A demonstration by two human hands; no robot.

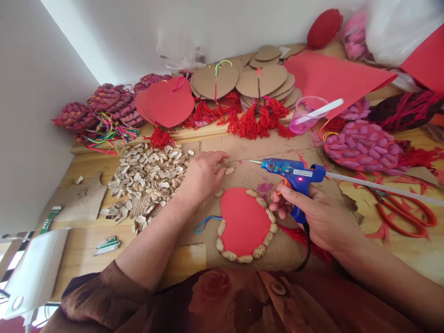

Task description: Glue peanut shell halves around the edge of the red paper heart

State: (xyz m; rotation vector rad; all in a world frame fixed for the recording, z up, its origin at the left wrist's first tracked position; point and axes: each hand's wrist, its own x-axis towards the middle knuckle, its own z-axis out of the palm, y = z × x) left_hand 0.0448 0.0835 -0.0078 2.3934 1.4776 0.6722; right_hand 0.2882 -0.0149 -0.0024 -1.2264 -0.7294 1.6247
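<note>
A blue hot glue gun [284,169] is in my right hand [317,210], with a finger at its orange trigger and its nozzle pointing left. A clear glue stick [381,186] runs out of its back. Below lies a red paper heart [244,222], edged with peanut shells along its right side and bottom. A blue cord loop [207,224] sticks out on its left and a red tassel on its right. My left hand [204,175] hovers beyond the heart with fingers loosely apart, close to a single peanut shell [230,170]. Another shell [219,193] lies by the heart's upper left.
Left of my hand spreads a peanut shell pile [149,178]. Orange-handled scissors [402,215] lie at right beside a pink shell-covered heart [364,147]. Cardboard hearts [215,83], red hearts [169,104] and a pink cup [301,121] with a white stick stand behind.
</note>
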